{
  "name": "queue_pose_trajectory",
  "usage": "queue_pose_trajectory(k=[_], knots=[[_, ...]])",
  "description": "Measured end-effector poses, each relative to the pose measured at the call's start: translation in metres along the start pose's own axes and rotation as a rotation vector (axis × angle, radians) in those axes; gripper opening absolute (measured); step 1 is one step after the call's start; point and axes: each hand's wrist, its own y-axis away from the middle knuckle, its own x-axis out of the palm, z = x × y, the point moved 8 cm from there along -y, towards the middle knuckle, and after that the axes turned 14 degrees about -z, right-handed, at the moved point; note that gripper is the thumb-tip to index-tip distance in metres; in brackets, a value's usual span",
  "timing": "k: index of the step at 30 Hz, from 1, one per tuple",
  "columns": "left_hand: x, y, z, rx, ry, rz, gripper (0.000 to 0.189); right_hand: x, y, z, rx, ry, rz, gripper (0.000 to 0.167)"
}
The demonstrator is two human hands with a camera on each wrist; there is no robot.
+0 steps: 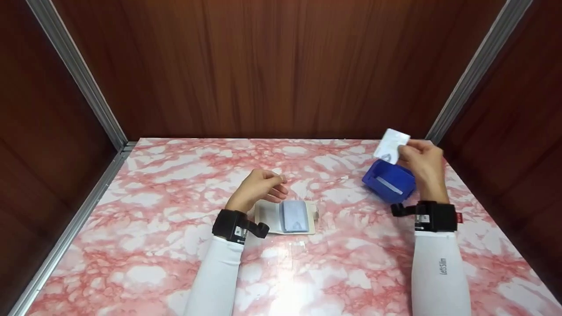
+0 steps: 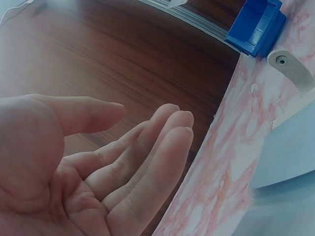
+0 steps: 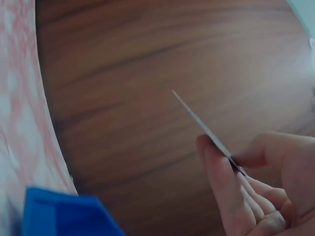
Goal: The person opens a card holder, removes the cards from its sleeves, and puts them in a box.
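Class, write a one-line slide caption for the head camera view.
Right hand pinches a white card above a blue bin; left hand rests beside an open card holder on pink marble table.

Wide open marble table (image 1: 153,245) to the left of the card holder (image 1: 287,216), nothing lying there, a hand can sweep through freely. In front of the card holder, toward the person, bare surface too. Behind it, the left hand (image 1: 260,188) hovers just above its far edge, fingers loosely curled, blocking that approach. To the right of the card holder, a gap of bare table, then the blue bin (image 1: 388,182) stands in the way, with the right hand (image 1: 422,164) and its pinched white card (image 1: 391,146) raised over the bin. Beyond everything, wooden walls (image 1: 281,66) close off the back and both sides.
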Motion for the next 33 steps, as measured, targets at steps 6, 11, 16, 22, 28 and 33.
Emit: queue_pose_trajectory(k=[6,11,16,22,28,33], knots=[[-0.001,0.001,0.001,-0.007,-0.022,0.000,0.026,-0.034,-0.019,-0.009,-0.086,0.290,-0.162,0.036],[-0.001,0.005,-0.001,-0.032,-0.048,0.033,0.030,-0.036,-0.023,-0.010,-0.277,0.634,-0.216,0.035],[-0.001,0.002,0.005,-0.039,-0.053,0.039,0.033,-0.020,-0.017,-0.010,-0.517,0.743,-0.176,0.027],[-0.001,0.002,0.005,-0.022,-0.061,0.020,0.031,0.000,-0.010,-0.021,-0.660,0.889,-0.053,0.023],[0.000,0.001,0.007,-0.025,-0.086,0.023,0.027,0.017,-0.005,-0.036,-0.721,0.996,0.068,0.023],[0.001,0.000,0.008,-0.028,-0.095,0.023,0.026,0.025,-0.005,-0.046,-0.712,1.047,0.121,0.028]])
